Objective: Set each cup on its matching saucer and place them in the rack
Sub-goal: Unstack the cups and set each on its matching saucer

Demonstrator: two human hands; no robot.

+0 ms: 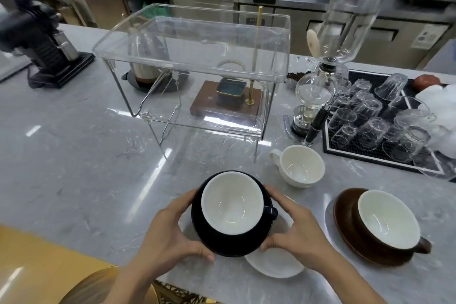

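the black cup (232, 202) sits on its black saucer (214, 242), and the pair is held between both hands above the counter (86, 168), the left hand (170, 227) closed on the saucer's left rim and the right hand (296, 227) closed on its right rim, the cup handle pointing right toward the right fingers (274, 195). the clear rack (197, 39) stands straight ahead, well apart, its long side running left to right, so both hands seem equally placed to carry the pair forward. a white saucer (274, 266) lies just under the pair, the white cup (299, 165) stands ahead on the right, and the brown cup (387, 219) rests on its brown saucer (345, 205) by the right hand.
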